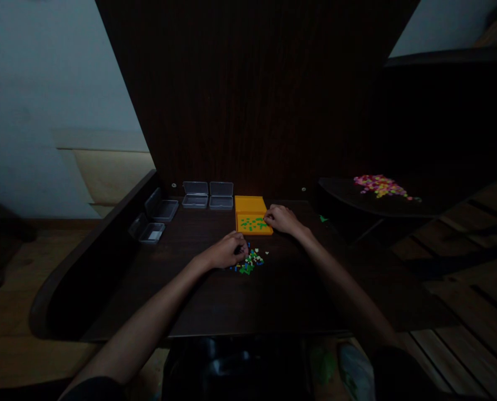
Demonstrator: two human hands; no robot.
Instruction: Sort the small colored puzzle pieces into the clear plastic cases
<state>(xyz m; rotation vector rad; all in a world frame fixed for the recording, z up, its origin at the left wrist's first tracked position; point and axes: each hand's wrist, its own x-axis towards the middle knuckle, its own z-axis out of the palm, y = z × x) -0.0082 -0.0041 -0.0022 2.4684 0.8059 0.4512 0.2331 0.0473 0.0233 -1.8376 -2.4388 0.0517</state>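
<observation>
On the dark wooden desk [240, 301] an orange open box [249, 205] holds several small green pieces [253, 224]. My right hand [282, 219] rests at the box's right edge with fingers curled, pinched over the green pieces; what it holds is too small to see. My left hand [228, 252] lies curled on the desk, its fingertips at a small pile of mixed coloured pieces [251, 262]: green, blue, yellow and white.
Several clear plastic cases stand open at the back left, two [208, 195] side by side and two more [154, 220] along the desk's raised left rim. A heap of pink and yellow pieces [379, 185] lies on a dark side shelf at right.
</observation>
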